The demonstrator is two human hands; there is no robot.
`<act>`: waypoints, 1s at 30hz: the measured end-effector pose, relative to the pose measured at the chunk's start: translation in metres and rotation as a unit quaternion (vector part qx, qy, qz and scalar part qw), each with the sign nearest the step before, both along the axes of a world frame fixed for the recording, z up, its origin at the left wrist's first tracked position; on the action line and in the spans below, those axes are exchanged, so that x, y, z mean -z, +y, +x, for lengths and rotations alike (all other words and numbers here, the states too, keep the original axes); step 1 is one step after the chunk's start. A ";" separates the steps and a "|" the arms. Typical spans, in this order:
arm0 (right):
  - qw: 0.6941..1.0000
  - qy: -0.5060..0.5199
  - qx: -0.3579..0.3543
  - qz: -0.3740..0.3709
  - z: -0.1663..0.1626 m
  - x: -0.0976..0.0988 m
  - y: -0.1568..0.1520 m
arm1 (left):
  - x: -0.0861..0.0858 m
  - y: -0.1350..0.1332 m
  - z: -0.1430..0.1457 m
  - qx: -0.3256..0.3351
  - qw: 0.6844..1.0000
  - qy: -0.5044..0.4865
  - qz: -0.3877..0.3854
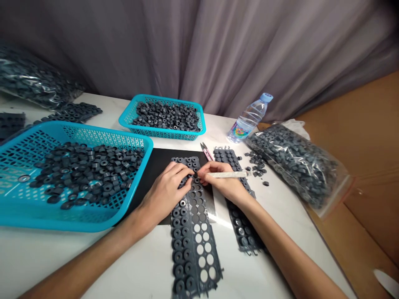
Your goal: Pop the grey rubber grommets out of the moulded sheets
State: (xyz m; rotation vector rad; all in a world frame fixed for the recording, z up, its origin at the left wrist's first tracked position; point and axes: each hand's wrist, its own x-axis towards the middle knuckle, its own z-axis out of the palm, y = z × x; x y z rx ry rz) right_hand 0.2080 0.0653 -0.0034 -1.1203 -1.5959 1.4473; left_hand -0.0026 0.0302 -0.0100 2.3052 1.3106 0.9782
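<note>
Bends the left hand palm-down over the rubber sheet on the tabletop; cannot tell whether pinching anything underneath. Curls the right hand around a white stick, close beside the left.

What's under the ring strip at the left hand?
White tabletop shows through the strip's lower open holes; black mat shows beside its upper part. Beneath the remaining rings and left hand, it's covered.

The ring sheet lies right of the near basket, with the far basket and bottle behind.
</note>
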 end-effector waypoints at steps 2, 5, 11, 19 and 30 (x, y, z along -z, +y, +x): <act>1.000 0.004 -0.002 0.003 0.000 -0.001 0.000 | 0.000 0.000 0.000 0.000 1.000 0.002 -0.002; 1.000 0.006 -0.004 0.008 -0.001 -0.001 0.000 | 0.000 0.000 0.000 -0.003 1.000 0.006 -0.002; 1.000 0.003 0.000 0.008 -0.002 0.001 0.000 | 0.000 0.000 0.001 -0.004 0.999 0.042 0.014; 0.999 -0.039 0.016 0.032 -0.003 0.005 -0.003 | 0.001 0.000 0.003 -0.031 0.999 -0.020 -0.016; 0.998 0.053 0.004 -0.046 0.004 -0.007 0.000 | -0.011 -0.007 0.000 0.004 0.916 -0.335 -0.221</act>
